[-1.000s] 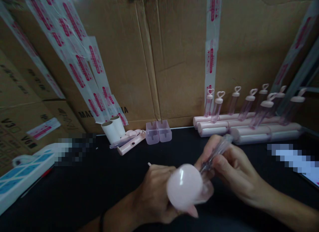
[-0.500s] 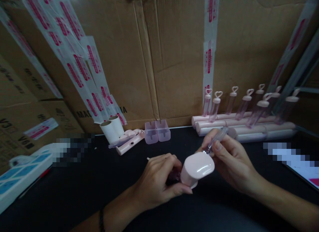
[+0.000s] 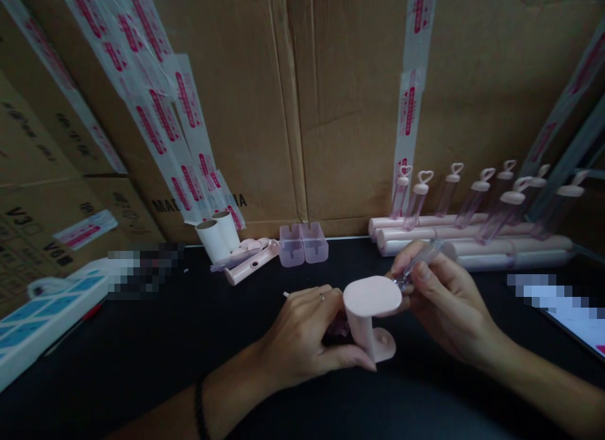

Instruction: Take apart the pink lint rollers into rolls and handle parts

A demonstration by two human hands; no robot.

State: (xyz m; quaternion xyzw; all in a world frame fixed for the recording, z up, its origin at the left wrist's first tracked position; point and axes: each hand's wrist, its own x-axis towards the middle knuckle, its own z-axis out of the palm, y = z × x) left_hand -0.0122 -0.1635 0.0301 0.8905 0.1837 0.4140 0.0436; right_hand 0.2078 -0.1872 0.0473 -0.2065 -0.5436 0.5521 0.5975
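My left hand (image 3: 309,336) is closed around a pale pink plastic bracket (image 3: 373,296) with a flat oval top and a lower lip. Its thumb presses along the bracket's lower side. Something dark and purplish, partly hidden, shows between its fingers and the bracket. In my right hand (image 3: 439,289), thumb and fingers pinch a slim clear rod-like piece (image 3: 428,254), tilted, its lower end close to the bracket's far right edge. Whether the two touch, I cannot tell.
Pink tubes (image 3: 411,238) lie in rows at the back right, with several clear tubes with heart-topped caps (image 3: 418,203) upright among them. Two lilac cups (image 3: 302,244), white rolls (image 3: 208,241) and a pink part (image 3: 250,263) stand centre-left. A power strip (image 3: 61,314) sits left, a phone (image 3: 571,320) right.
The pink bracket has tipped so that its oval top faces up and its lower lip shows. My right hand still holds the clear piece beside it. The view has shifted slightly.
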